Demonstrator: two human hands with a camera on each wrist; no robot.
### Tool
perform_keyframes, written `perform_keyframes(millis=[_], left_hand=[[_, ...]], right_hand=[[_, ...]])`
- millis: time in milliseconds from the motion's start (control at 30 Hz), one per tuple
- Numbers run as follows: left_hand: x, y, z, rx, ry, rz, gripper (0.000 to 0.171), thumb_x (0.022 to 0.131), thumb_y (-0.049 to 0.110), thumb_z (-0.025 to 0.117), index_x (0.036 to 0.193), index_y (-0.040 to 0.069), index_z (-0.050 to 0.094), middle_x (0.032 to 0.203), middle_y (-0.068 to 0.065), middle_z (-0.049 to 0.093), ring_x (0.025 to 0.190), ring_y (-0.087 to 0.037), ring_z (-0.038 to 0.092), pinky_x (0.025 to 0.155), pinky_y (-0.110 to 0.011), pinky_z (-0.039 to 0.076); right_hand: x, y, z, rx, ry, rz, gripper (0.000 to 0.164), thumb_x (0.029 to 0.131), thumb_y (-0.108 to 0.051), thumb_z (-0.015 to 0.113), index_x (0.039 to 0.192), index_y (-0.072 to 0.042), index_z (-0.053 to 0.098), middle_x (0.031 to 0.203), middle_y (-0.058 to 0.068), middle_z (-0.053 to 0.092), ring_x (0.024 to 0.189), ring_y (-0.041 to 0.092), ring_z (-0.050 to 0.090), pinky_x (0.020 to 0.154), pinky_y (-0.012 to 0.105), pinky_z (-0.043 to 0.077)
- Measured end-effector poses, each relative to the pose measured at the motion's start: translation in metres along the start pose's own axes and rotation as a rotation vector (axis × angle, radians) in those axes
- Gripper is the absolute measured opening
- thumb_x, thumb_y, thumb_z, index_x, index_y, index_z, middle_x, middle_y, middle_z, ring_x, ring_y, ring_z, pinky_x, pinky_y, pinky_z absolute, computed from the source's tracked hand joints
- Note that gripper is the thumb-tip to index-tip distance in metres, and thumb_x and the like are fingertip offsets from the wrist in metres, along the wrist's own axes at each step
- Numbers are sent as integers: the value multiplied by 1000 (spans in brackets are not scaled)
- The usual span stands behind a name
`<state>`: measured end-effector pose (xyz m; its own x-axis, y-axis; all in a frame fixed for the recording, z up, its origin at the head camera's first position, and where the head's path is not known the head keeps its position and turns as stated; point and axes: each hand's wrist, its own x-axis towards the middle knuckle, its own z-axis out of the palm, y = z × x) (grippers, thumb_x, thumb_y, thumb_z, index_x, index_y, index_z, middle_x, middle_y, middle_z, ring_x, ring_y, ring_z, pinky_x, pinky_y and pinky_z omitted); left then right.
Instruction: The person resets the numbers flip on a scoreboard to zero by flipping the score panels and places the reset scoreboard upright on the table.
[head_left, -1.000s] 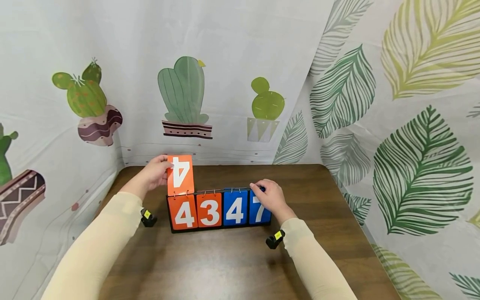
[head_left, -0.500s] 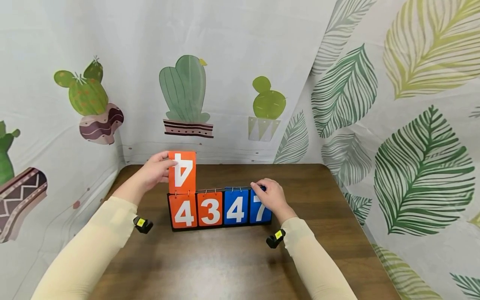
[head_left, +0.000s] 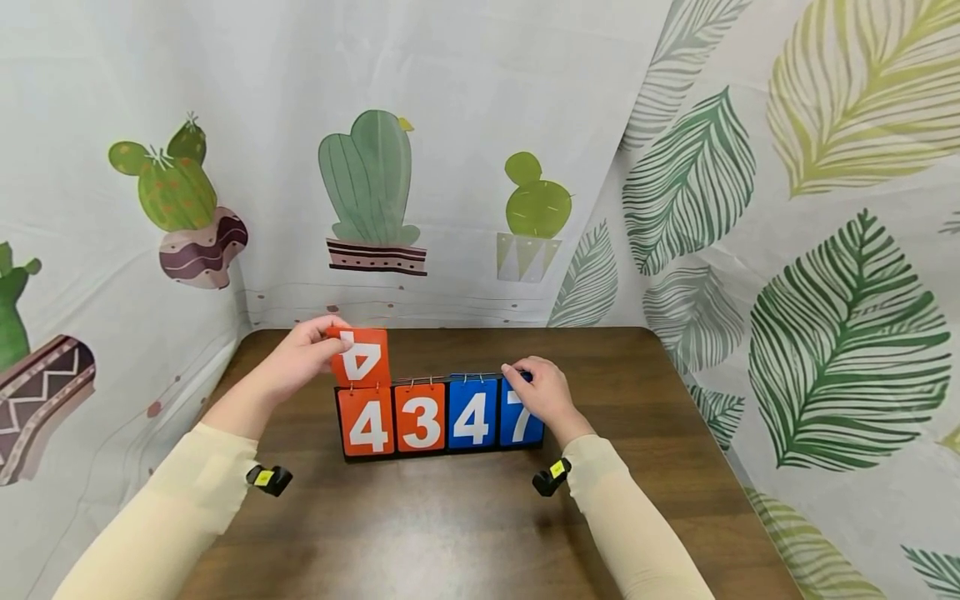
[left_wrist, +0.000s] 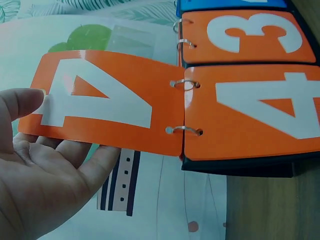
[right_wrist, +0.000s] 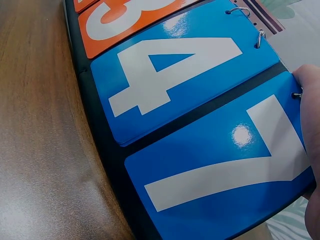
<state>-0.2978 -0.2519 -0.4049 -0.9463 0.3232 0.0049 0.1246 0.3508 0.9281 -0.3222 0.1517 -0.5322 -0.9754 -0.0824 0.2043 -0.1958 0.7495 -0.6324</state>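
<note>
A tabletop flip scoreboard (head_left: 442, 453) with a black frame stands on the table, its number cards reading 4, 3, 4, 7. My left hand (head_left: 300, 357) pinches the outer edge of an orange card (left_wrist: 135, 75) with the thumb in front and the fingers behind. This card is raised above the frame on metal rings (left_wrist: 185, 130), its 4 upside down, over another orange 4 card (left_wrist: 200, 145). At the opposite end my right hand (head_left: 546, 393) grips the scoreboard's top right corner, partly covering the blue 7 card (right_wrist: 200, 135). The right fingers behind the frame are hidden.
The brown wooden table (head_left: 420, 525) extends toward me and to both sides. Behind it hangs a white cloth (head_left: 465, 100) printed with cacti, and a leaf-patterned cloth (head_left: 705, 333) hangs on the right. Black cameras sit at both wrists.
The raised orange card first stood up taller, then tipped so it looks shorter now. My left hand moved slightly lower and its wrist swung left and toward me. The right hand stays put.
</note>
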Motion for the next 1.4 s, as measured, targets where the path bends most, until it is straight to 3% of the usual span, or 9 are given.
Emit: perform_keyframes(millis=[167,367,500,667,867,967,1067,1233,1400], left_hand=[[-15,2,8,106,-8,72,24,105,18,57,122,3,67,102,3,71,90,-12,67,82,-34,59],[-32,-4,18,214,-35,172,24,101,7,59,119,1,73,106,-12,76,89,-13,70,79,-29,59],[-42,-13,26,228,-67,186,22,99,6,61,116,3,75,106,-13,77,87,-8,68,76,-26,57],[-55,-26,37,222,-81,188,20,97,5,64,112,8,78,89,-4,71,68,-1,52,61,-24,48],[-61,-48,52,244,-104,155,17,95,9,70,110,10,79,103,-5,77,84,-1,66,70,-25,57],[-64,-58,59,302,-80,152,15,93,12,73,107,14,79,99,-3,76,81,-6,64,67,-26,56],[-68,-67,68,404,-31,212,15,89,13,78,103,18,79,95,3,74,82,-11,63,70,-29,56],[-67,-82,81,702,70,389,18,81,20,83,98,22,77,97,8,73,91,-13,63,82,-35,56],[-60,-98,91,921,79,469,15,79,25,83,92,24,75,99,11,69,96,-14,63,84,-40,55]], right_hand=[[-1,0,0,-8,3,-4,45,101,-58,54,109,-20,76,122,5,72,121,30,62,107,57,48],[-1,0,0,-3,7,-7,45,101,-57,54,110,-19,76,121,4,73,120,29,62,106,57,49],[-1,0,0,-7,9,-8,46,101,-58,54,110,-19,76,121,4,72,120,29,62,105,56,50],[-1,-1,0,-7,6,-13,47,101,-59,53,111,-19,76,121,4,73,120,29,63,105,57,50],[-1,-1,0,-5,9,-15,45,101,-56,54,111,-18,77,121,5,73,121,30,62,107,57,49],[-1,-1,0,-5,5,-11,45,101,-56,54,111,-18,76,122,5,73,122,30,62,108,57,48],[-1,-2,0,-9,2,-10,45,101,-57,54,111,-19,76,122,5,72,122,30,62,108,57,48],[-1,-2,-1,-4,7,-10,46,101,-57,54,111,-19,76,122,5,72,122,30,62,108,57,48],[-2,-1,0,-8,5,-13,46,101,-58,54,111,-19,76,122,5,72,123,30,61,107,58,48]])
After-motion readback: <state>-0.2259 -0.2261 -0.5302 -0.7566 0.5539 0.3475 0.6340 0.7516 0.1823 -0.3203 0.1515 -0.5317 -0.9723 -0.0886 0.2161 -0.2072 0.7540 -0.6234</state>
